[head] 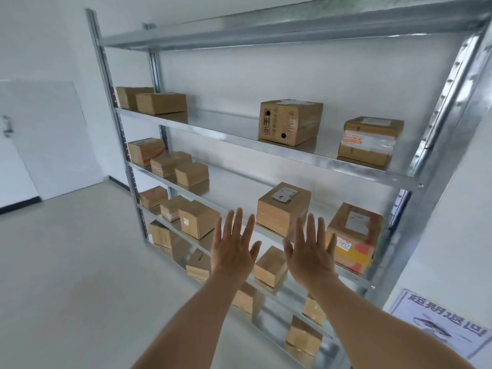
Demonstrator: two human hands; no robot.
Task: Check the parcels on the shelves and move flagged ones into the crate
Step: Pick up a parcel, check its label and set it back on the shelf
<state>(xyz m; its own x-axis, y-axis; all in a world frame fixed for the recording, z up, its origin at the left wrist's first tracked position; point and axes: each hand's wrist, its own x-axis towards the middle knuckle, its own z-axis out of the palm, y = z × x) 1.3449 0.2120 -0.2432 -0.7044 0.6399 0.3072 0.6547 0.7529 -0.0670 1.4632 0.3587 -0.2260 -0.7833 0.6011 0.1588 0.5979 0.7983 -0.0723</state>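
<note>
Cardboard parcels [283,209] sit all over the shelves [266,153]. We've got both hands up, left [233,249] and right [310,251], fingers spread, holding nothing; nearest box is just past our right.

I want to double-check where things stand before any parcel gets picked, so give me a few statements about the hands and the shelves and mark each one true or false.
1. Both hands are held up with fingers spread and hold nothing. True: the left hand and the right hand are open in front of the metal shelf unit.
2. The right hand grips the parcel with the yellow and red wrapping. False: that parcel sits untouched on its shelf.
3. The printed box with two round holes stands on a higher shelf than the box with a white label on top. True.
4. The top shelf board is packed with parcels. False: no parcel shows on it.
</note>
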